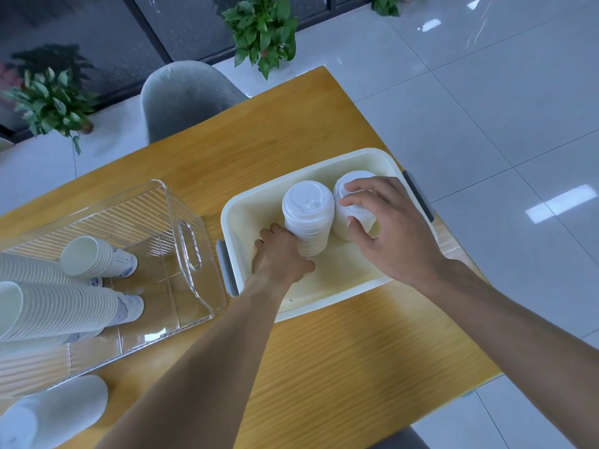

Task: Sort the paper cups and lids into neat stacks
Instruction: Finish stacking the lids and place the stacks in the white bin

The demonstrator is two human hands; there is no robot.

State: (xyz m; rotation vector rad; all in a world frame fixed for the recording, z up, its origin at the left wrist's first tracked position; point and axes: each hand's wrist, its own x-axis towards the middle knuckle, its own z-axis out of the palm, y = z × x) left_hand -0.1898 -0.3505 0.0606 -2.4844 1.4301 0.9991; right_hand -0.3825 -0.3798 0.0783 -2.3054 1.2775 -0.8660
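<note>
Two lid stacks point(308, 218) are stood in the cream tub point(246, 209) mid frame, one gripped low by the left hand point(278, 254), the other point(353, 205) pinched by the right hand point(389, 228); cup stacks point(64, 306) are kept in the clear bin point(191, 251) at left

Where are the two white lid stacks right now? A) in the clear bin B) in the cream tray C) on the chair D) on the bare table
B: both lid stacks, the left one gripped by the left hand and the right one by the right hand, stand inside the cream tray.

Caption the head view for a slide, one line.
Both hands steady two stacks of white lids in a cream tray; nested paper cups fill a clear bin.
</note>
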